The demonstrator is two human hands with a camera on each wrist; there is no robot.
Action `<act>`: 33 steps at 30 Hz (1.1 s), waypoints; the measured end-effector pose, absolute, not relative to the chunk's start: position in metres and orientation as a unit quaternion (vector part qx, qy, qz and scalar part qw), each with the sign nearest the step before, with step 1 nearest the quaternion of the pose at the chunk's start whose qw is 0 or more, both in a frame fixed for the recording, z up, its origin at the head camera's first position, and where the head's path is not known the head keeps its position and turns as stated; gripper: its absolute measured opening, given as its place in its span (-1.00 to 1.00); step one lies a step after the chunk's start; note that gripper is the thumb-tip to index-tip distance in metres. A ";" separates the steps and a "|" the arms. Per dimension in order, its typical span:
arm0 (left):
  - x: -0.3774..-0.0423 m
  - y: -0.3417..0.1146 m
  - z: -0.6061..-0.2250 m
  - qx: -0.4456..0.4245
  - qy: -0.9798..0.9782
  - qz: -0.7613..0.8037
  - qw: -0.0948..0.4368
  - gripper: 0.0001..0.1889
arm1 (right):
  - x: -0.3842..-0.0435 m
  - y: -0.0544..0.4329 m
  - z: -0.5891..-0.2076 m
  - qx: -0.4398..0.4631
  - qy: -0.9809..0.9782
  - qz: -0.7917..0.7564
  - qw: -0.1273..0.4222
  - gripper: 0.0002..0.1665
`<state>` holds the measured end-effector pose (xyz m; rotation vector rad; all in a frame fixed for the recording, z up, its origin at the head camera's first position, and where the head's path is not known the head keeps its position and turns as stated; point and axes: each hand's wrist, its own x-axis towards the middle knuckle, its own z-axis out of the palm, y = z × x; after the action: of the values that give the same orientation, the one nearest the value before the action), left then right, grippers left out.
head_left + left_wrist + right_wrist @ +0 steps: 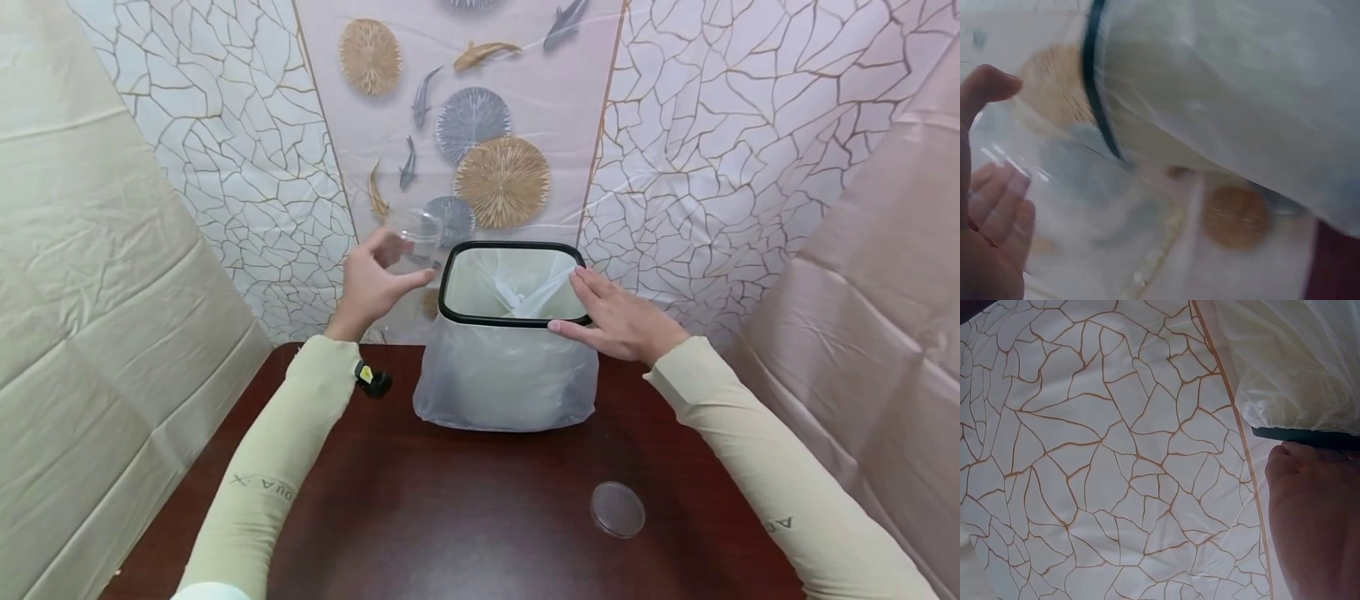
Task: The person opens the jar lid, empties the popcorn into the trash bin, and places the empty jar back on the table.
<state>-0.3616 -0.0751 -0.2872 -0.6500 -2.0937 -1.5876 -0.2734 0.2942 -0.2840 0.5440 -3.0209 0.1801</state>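
Observation:
My left hand (369, 283) grips a clear plastic jar (414, 233) beside the left rim of a trash bin (517, 375). The left wrist view shows the jar (1097, 194) blurred, with small pale bits along its edge and fingers seen through its wall. The bin has a black rim (517, 245) and a translucent bag (435, 392) draped over its outside; some of the bag is bunched inside. At the bin's right front corner, my right hand (622, 321) rests with fairly straight fingers on the rim. Part of that hand (1316, 512) also shows beneath the rim in the right wrist view.
A round clear lid (617, 509) lies on the dark wooden table (450, 508), in front of the bin and to the right. Behind the bin hangs a patterned cloth (502, 108). Beige padded panels (82, 275) flank the table.

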 end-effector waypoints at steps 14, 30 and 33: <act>-0.378 -0.105 -0.430 -0.107 -0.702 -0.650 0.269 -0.35 | -0.277 0.295 -0.282 0.169 -0.984 0.056 0.023 0.23; -0.368 -0.112 -0.515 -0.051 -0.726 -0.629 0.273 -0.33 | -0.278 0.293 -0.285 0.164 -0.984 0.066 0.018 0.25; -0.366 -0.114 -0.518 -0.052 -0.728 -0.627 0.272 -0.31 | -0.279 0.292 -0.285 0.166 -0.984 0.070 0.016 0.25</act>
<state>-0.3664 -0.1136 -0.5178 -0.1408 -1.9603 -1.6885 -0.2785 0.2921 -0.2854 0.5154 -3.0589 0.2167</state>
